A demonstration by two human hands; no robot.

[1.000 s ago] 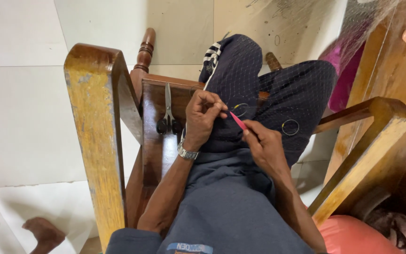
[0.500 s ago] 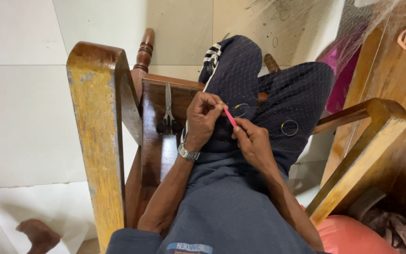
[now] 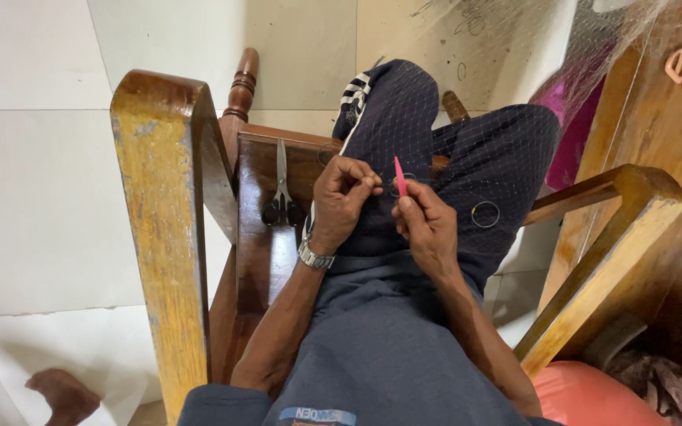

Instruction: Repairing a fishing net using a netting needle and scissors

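Left hand (image 3: 342, 197) fingers pinching net (image 3: 467, 150) mesh, right hand (image 3: 428, 225) fingers pinching pink needle (image 3: 399, 176) just beside.

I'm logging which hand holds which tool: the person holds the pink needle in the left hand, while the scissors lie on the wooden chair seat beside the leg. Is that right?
Not quite: the pink needle is in the right hand, not the left. The left hand pinches the fine net. The scissors do lie on the wooden chair seat, as the head view shows.

Left hand (image 3: 343, 197) pinches fine netting (image 3: 467, 150) over the lap; right hand (image 3: 428, 225) holds a pink needle (image 3: 399, 177), apparently a netting tool. Scissors (image 3: 281, 189) lie on the chair arm (image 3: 266, 229).
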